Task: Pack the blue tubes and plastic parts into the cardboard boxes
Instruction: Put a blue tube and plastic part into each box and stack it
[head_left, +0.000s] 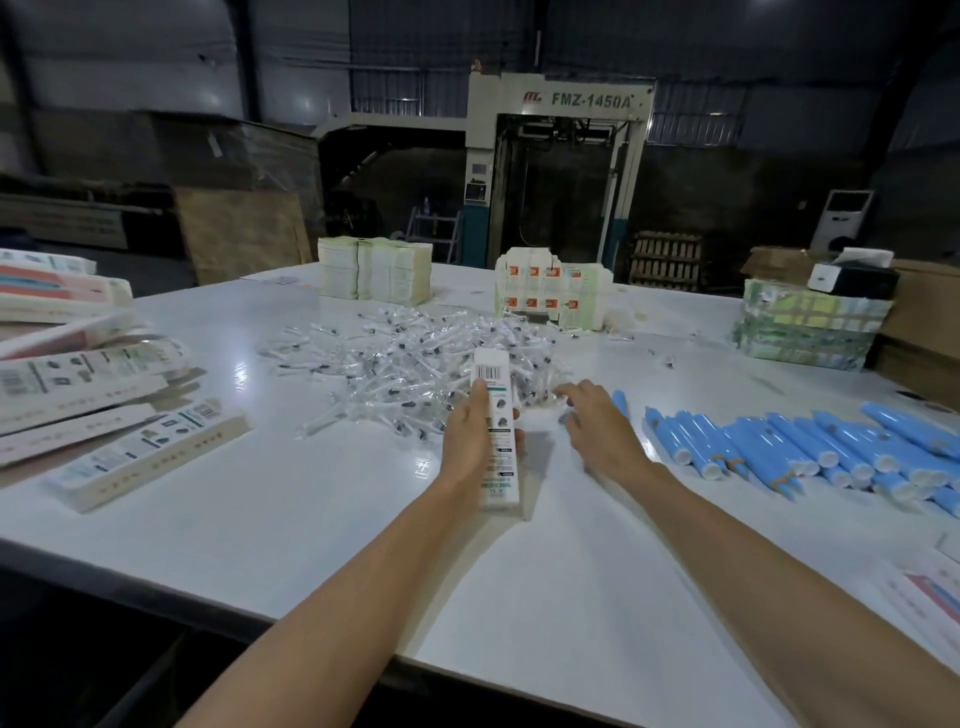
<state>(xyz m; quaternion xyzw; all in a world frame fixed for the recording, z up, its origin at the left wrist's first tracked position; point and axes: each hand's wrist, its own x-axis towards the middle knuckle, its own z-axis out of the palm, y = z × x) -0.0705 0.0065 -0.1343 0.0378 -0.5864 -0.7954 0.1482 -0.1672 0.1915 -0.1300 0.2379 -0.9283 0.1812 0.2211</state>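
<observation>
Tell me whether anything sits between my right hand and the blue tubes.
Nothing visible does. The right hand is over the table, and the nearest blue tube lies just right of it. The pile of plastic parts is ahead of it, not in between; the left hand holds the cardboard box on the other side.

— What can be read here?
— Clearly, only "FMZ-1450A", in dark letters across the top of the tall beige machine (561, 98) at the back, with a small red logo just left of it.
— And the narrow white cardboard box (496, 415) in the left hand (467, 441)?
— A barcode near its far end; the print below it is too blurred to read.
— The flat printed cartons (150, 452) at the left of the white surface (311, 519)?
— Barcodes too; the words are illegible.
</observation>
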